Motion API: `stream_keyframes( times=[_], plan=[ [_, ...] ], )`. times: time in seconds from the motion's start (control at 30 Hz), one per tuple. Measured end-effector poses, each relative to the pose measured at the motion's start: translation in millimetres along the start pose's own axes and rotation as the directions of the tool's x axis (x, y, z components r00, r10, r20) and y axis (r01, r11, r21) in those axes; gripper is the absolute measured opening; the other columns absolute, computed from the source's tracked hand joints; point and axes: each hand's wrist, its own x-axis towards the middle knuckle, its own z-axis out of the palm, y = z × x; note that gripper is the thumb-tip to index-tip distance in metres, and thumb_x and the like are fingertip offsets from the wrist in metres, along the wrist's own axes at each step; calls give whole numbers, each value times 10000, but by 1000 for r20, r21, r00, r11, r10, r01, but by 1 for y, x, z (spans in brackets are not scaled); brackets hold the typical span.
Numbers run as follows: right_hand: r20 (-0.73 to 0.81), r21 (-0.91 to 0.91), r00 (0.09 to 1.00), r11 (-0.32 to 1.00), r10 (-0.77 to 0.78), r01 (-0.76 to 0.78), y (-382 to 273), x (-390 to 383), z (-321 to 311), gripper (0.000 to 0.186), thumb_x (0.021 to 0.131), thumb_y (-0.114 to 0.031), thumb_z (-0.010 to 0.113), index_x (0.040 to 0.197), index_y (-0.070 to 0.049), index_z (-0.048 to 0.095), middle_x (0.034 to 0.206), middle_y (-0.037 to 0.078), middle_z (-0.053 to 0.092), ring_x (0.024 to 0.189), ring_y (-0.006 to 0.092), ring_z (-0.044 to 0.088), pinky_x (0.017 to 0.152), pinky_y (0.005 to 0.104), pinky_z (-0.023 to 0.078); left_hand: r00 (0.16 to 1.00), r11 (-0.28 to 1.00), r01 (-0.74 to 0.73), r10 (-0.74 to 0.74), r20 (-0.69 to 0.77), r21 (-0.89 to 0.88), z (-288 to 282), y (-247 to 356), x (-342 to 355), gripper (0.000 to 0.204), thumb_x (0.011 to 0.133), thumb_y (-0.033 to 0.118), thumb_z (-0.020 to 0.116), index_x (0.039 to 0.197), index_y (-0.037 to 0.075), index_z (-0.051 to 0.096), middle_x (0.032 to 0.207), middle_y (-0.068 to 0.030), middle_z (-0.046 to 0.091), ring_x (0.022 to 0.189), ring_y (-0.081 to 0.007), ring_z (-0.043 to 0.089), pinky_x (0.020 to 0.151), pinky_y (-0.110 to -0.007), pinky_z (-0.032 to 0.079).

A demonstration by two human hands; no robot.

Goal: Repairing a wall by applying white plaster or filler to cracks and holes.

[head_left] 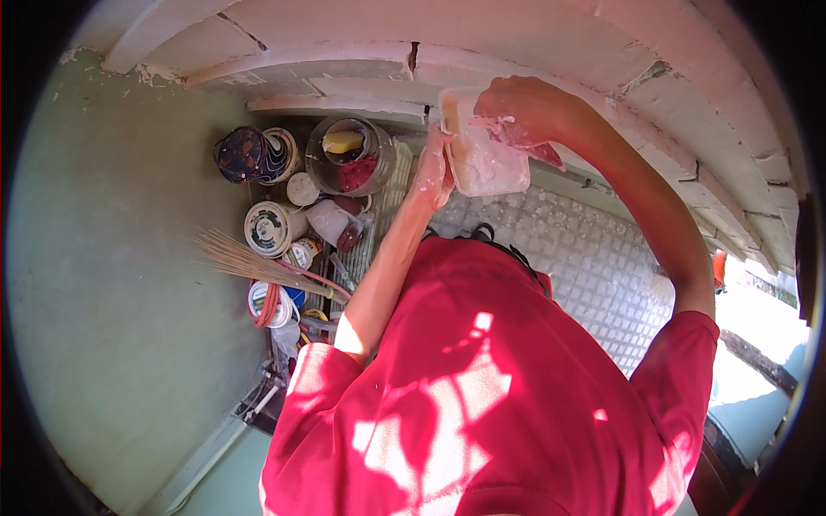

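Observation:
My left hand point(437, 168) grips the left side of a pale, translucent rectangular container point(482, 175) with white, paste-like material in it. My right hand point(520, 112) is over the container's upper right part, its fingers curled and smeared with white. A small pink piece point(546, 156) shows just below that hand; whether my fingers hold it or something else is too unclear to tell.
At left, a bucket point(374, 176) holds yellow and magenta items, among lidded tubs point(267, 230), a stick broom point(237, 256) and a red hose point(271, 301). A green wall point(112, 258) borders them; white ribbed planking point(327, 60) curves above a tiled floor point(602, 258).

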Motion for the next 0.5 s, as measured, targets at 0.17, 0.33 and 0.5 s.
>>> stream_keyframes(
  times=[0.17,0.33,0.5],
  plan=[
    [237,240,969,962,73,-131,28,1,5,209,752,-114,618,937,-19,643,995,153,655,836,330,622,725,416,497,999,1000,3,-4,-48,-29,-4,-1,-2,373,902,330,467,1202,109,472,1058,-39,562,932,-173,589,835,-324,500],
    [-98,424,992,905,83,-34,46,-25,35,363,724,-136,640,1072,-33,652,959,133,678,861,283,651,796,399,512,997,998,-55,53,-47,-43,-8,-2,-4,412,918,334,458,1257,101,445,1146,-68,565,1032,-203,588,908,-350,487],
    [305,637,949,725,75,-262,41,-30,37,410,772,-134,643,1161,-7,617,1149,102,586,943,181,609,831,308,495,1000,999,-10,9,-15,-50,-6,-3,-8,427,922,343,453,1268,94,439,1162,-70,563,1044,-202,587,912,-355,490]
  ],
)
